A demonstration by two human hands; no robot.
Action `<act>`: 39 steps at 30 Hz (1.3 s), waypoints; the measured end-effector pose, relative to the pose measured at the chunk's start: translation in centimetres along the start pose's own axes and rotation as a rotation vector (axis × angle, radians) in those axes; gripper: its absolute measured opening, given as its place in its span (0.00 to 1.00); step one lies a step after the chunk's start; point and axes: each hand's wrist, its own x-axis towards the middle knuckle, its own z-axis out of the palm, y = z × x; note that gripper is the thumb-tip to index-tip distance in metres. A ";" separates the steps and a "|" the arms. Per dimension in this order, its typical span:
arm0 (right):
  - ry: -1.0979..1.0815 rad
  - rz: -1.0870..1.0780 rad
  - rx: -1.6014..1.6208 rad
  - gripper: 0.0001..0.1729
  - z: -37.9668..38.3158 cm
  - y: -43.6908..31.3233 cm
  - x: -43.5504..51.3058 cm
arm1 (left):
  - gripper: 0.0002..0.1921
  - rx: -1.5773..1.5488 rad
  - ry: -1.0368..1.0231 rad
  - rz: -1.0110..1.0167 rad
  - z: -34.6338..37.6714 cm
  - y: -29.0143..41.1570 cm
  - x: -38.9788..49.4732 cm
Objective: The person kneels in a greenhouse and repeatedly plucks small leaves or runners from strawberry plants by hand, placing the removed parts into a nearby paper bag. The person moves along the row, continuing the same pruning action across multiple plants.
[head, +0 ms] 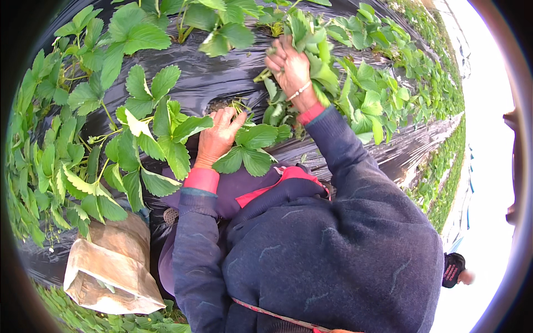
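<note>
My left hand (218, 135) is at the base of a strawberry plant, beside a planting hole (218, 105) in the black plastic mulch (183, 79). Its fingers are bent among thin green stems (240, 106), and what the fingertips grip is hidden. A three-part strawberry leaf (252, 150) spreads out beside that wrist. Farther forward and to the right, my right hand (290, 68), with a pale bracelet at the wrist, is closed around a bunch of strawberry leaves (318, 54). Stalk ends (262, 75) stick out on its left side.
Dense strawberry plants (129, 141) stand to the left, and more (370, 100) line the bed to the right. An open-topped, stained pale sack (112, 266) sits at lower left. At far right a person's dark cap (453, 270) shows against bright light.
</note>
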 end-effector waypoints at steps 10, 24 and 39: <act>-0.021 0.232 -0.420 0.14 -0.6 2.0 -2.3 | 0.12 -0.120 -0.348 -0.052 -0.6 -0.9 4.5; -0.330 0.506 -1.177 0.16 -1.7 2.1 -5.1 | 0.14 -0.996 -0.118 -0.881 -1.2 -3.0 5.1; -0.565 -0.220 -1.895 0.17 -2.0 3.6 -4.3 | 0.13 -1.019 -0.074 -0.910 -0.1 -3.8 4.5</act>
